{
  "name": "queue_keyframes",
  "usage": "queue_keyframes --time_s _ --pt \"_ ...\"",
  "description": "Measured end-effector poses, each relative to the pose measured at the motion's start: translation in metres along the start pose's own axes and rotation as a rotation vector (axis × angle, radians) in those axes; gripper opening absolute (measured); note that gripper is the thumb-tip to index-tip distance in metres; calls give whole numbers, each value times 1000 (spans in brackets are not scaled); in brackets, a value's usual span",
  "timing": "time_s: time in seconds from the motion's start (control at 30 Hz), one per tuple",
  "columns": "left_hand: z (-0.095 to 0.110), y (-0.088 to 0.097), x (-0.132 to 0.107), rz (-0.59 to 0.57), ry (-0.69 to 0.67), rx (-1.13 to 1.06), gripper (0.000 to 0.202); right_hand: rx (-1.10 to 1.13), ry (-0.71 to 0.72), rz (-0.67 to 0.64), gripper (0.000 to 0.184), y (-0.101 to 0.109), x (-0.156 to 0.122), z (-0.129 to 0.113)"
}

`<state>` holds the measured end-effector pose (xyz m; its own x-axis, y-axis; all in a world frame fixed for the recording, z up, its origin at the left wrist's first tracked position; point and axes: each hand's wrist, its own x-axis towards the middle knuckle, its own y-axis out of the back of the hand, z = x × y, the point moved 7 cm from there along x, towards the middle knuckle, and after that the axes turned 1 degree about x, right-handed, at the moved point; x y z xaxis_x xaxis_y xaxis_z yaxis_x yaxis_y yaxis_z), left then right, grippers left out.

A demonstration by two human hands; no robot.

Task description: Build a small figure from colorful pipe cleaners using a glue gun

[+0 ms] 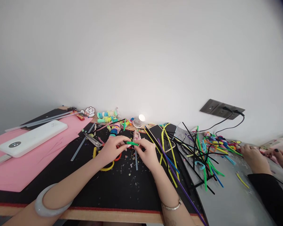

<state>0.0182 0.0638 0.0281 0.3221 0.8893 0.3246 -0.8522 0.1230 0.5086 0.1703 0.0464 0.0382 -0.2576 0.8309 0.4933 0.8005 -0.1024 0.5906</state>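
Observation:
Between my two hands is a short green pipe cleaner (132, 143), held level above the black mat (113, 193). The fingertips of my left hand (113, 150) pinch its left end. On its right end, the thumb and fingers of my right hand (147, 153) are closed. Scissors (94, 142) with red and yellow handles lie open beside and partly under my left hand. A striped bundle of coiled pipe cleaners (114, 129) rests just beyond that hand. Past my right hand lie yellow pipe cleaners (163, 138) and a long purple one (171, 171).
A white power bank (33, 138) sits on pink sheets (16, 171) at left. A white cup-like object (139, 121) stands by the wall. Black and green pipe cleaners (202, 157) are heaped at right, near another person's hands (255, 158). Phones (168, 146) lie under yellow strands.

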Motion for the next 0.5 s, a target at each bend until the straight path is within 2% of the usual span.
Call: queue_keyframes --time_s 0.27,0.5 --pt "-1 0 0 12 -5 19 18 93 -62 4 19 -1 -1 8" --pt "-1 -1 0 2 -49 47 20 136 -62 9 19 0 0 4"
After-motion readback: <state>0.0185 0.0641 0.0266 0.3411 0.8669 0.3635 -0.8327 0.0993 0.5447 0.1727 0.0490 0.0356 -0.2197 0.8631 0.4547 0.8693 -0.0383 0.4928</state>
